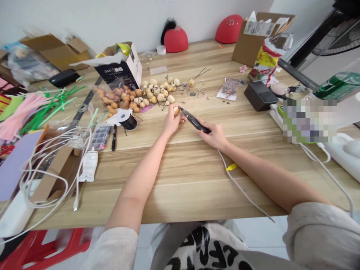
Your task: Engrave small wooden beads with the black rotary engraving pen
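Between the fingers of my left hand (171,122) is a small, pale, rounded gourd (176,110), partly covered by the fingertips. My right hand (213,135) grips a black rotary tool (194,121) with a grey cord trailing down to the table edge. The tool's tip points at the gourd; whether they touch I cannot tell. Just beyond my left hand lies a pile of pale little gourds (161,97), some with faces or marks on them. Browner gourds (120,98) spill from a clear bag to its left. A single gourd with dark strands (191,82) lies farther back.
A black thread spool (128,122) and a black marker (114,138) lie left of my arms. White cables (53,180) coil at the left. A bag of small bits (230,88) and a black box (260,96) stand right. Cardboard boxes and red domed objects line the back.
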A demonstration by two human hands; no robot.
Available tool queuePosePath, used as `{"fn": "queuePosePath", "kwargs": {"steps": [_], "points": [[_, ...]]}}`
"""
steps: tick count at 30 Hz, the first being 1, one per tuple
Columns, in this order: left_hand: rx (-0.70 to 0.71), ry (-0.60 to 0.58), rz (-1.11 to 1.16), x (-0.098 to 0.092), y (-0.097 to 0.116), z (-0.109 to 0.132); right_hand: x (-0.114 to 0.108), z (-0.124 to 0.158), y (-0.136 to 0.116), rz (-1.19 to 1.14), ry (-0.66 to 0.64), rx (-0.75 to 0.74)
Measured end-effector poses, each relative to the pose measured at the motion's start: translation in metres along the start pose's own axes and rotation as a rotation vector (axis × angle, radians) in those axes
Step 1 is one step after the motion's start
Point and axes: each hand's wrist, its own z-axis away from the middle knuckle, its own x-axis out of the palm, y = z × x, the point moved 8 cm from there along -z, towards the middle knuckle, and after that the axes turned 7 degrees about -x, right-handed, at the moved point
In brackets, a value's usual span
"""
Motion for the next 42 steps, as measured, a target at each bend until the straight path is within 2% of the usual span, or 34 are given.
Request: {"fn": "queuePosePath", "kwargs": {"steps": [15,19,24,42], "points": [[0.001,0.005,0.008,-0.0004,0.0004,0.0001,-0.0005,0.0001,-0.0015,-0.021,0.004,-0.010],[0.030,0.035,-0.012,-0.0023,0.0021,0.0001,0.0034,0.0005,-0.0043,-0.016,-0.046,-0.033],[0.004,-0.005,0.008,0.0003,0.0007,0.0001,-0.0005,-0.0001,-0.0007,-0.006,0.005,-0.004],[0.020,-0.006,-0.018,-0.0002,-0.0006,-0.0005,0.0010,-0.0003,-0.0002,-0.024,-0.005,-0.019]]}}
